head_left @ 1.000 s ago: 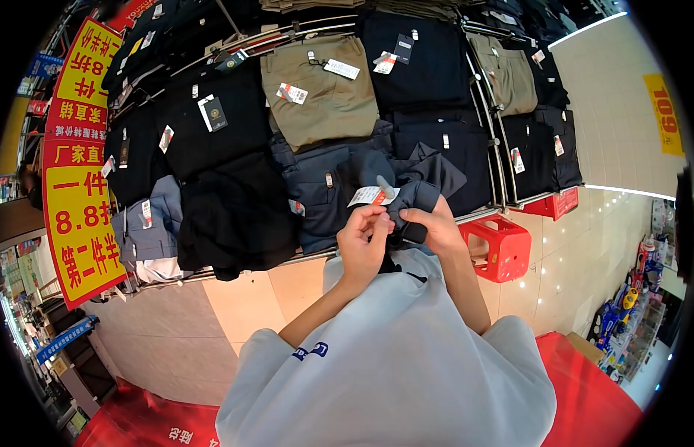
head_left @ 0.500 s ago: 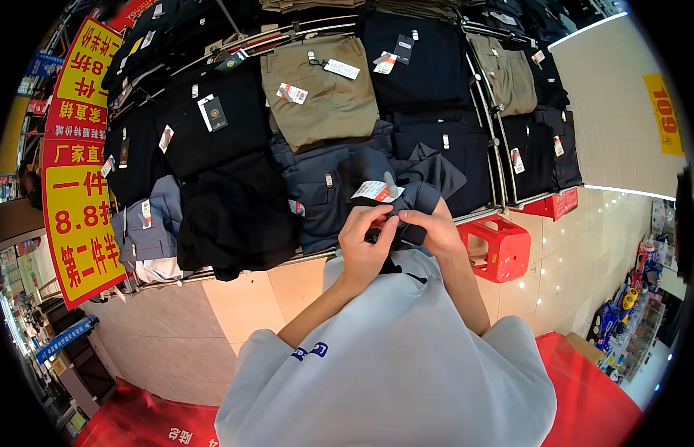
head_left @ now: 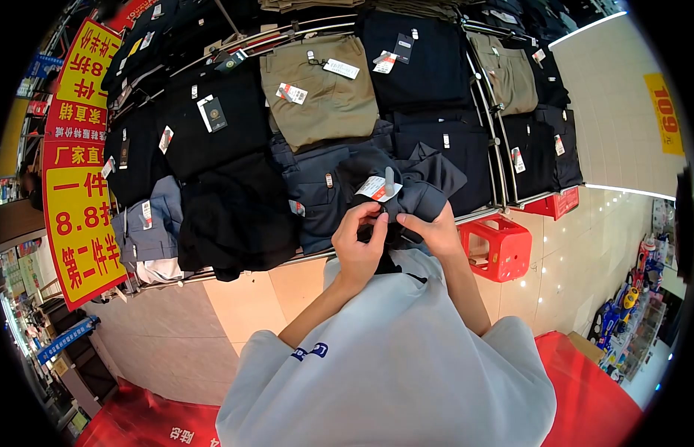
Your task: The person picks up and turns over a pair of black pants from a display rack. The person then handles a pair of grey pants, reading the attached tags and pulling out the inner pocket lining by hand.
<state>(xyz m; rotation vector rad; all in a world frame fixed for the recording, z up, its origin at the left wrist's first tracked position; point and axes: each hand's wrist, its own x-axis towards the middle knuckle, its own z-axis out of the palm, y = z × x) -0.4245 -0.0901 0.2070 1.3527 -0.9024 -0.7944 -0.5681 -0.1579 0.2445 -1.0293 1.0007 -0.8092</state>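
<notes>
Dark-grey trousers (head_left: 424, 200) sat all bunched up at the front of the metal rack (head_left: 497, 141), left hand (head_left: 356, 242) pinching an edge, right hand (head_left: 440, 234) clamping cloth under its thumb; thumbs had spread slightly since half a second earlier.

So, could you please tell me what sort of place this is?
Probably a clothing shop: folded trousers with tags lie on a metal rack, near a red-and-yellow discount sign.

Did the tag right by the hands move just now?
Yes: the tag has shifted slightly up the picture, judged against the big khaki trousers, which stayed put.
</notes>
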